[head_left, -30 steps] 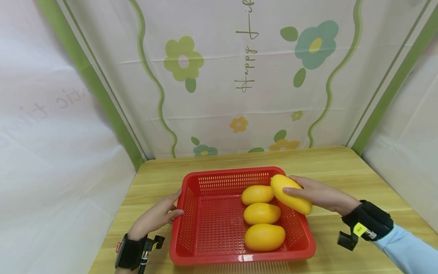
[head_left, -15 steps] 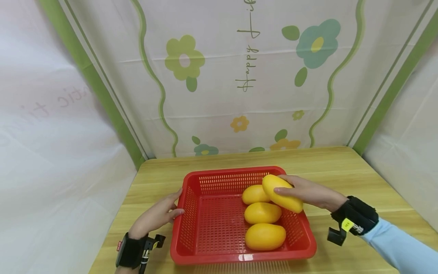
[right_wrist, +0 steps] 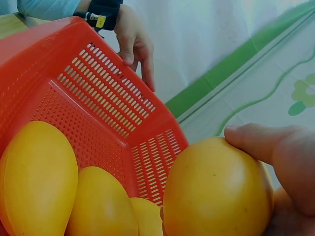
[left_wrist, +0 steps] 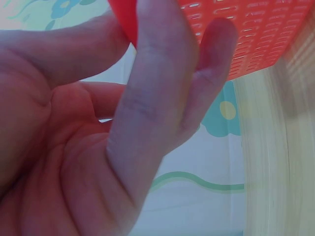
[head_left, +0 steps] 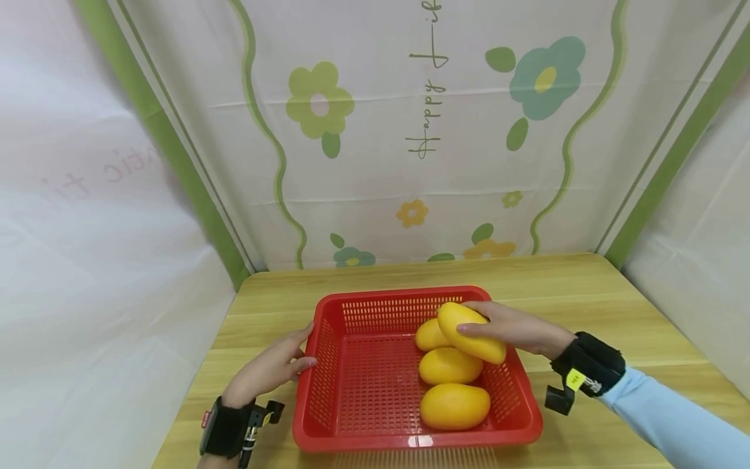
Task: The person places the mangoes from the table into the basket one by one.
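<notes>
A yellow mango (head_left: 469,331) is gripped in my right hand (head_left: 512,327), above the right side of a red plastic basket (head_left: 417,443). The thumb lies across its near side in the head view; in the right wrist view the mango (right_wrist: 216,189) fills the grasp. Below it, three more mangoes lie in a column inside the basket: a far one (head_left: 430,335) partly covered by the held one, a middle one (head_left: 450,366) and a near one (head_left: 455,406). My left hand (head_left: 272,366) pinches the basket's left rim, thumb and fingers on either side of it.
The basket stands on a wooden table (head_left: 269,293). White curtains (head_left: 375,130) printed with flowers and green bands enclose the table at the back and both sides. Black bands with small cameras are strapped to both wrists.
My right hand has carried the mango leftward, from over the basket's right rim to above the far and middle mangoes. The left hand has stayed on the rim.
</notes>
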{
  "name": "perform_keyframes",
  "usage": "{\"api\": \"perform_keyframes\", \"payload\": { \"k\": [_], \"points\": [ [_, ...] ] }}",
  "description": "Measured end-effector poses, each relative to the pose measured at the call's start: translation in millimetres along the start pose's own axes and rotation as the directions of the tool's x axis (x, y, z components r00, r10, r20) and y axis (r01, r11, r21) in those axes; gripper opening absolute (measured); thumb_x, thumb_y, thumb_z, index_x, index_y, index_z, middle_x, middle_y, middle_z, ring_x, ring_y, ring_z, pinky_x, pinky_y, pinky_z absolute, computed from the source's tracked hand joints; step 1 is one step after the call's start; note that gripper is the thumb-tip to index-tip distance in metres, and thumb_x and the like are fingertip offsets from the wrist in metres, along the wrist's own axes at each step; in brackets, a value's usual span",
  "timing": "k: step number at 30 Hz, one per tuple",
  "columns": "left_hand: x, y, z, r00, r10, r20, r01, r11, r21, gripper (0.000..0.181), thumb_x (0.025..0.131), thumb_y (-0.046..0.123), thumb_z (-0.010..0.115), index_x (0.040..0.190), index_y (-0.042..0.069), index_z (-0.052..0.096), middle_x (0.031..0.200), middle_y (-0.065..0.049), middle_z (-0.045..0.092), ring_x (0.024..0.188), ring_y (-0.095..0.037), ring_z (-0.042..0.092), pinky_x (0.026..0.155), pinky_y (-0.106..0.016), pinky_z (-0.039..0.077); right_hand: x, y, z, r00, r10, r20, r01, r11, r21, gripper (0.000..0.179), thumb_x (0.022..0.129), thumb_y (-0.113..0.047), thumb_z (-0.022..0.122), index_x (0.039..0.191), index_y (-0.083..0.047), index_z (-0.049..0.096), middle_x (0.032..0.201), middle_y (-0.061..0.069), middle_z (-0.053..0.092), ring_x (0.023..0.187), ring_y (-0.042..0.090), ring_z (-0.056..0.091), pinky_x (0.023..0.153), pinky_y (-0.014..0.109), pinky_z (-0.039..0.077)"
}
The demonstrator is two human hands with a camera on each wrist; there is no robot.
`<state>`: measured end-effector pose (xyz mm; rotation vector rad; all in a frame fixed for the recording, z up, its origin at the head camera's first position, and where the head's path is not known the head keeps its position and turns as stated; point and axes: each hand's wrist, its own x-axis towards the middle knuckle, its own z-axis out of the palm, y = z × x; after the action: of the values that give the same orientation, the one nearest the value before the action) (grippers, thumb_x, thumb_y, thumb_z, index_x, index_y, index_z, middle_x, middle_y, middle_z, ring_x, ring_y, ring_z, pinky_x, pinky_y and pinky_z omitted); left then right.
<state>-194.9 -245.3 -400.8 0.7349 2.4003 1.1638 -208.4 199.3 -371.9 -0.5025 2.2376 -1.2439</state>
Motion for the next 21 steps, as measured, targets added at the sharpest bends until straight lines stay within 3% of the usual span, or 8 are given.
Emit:
{"api": "perform_keyframes", "payload": {
  "k": [14, 21],
  "points": [
    [-0.1, 0.8, 0.3, 1.0, -0.003, -0.004, 0.003, 1.0, 0.01, 0.07, 0.098, 0.008, 0.06, 0.157, 0.001, 0.022, 0.122, -0.023, 0.063, 0.086, -0.015, 0.072, 0.066, -0.025, 0.062, 15.9, -6.9, 4.4, 1.0, 0.027, -0.001, -0.027, 0.999, -0.03, 0.066, 0.097, -0.042, 0.063, 0.147, -0.004, 0.043, 0.121, 0.011, 0.061, 0.104, 0.023, 0.06, 0.091, 0.033, 0.052],
    [-0.1, -0.3, 0.6, 1.0, 0.001, -0.001, -0.001, 1.0, 0.002, 0.071, 0.098, 0.007, 0.059, 0.158, 0.001, 0.021, 0.123, -0.024, 0.062, 0.086, -0.016, 0.073, 0.066, -0.025, 0.062, 24.5, -10.2, 4.3, 0.999, 0.025, 0.026, -0.025, 1.0, 0.006, 0.059, 0.098, -0.04, 0.063, 0.141, -0.002, 0.049, 0.114, 0.011, 0.064, 0.098, 0.023, 0.062, 0.088, 0.032, 0.053]
  ]
}}
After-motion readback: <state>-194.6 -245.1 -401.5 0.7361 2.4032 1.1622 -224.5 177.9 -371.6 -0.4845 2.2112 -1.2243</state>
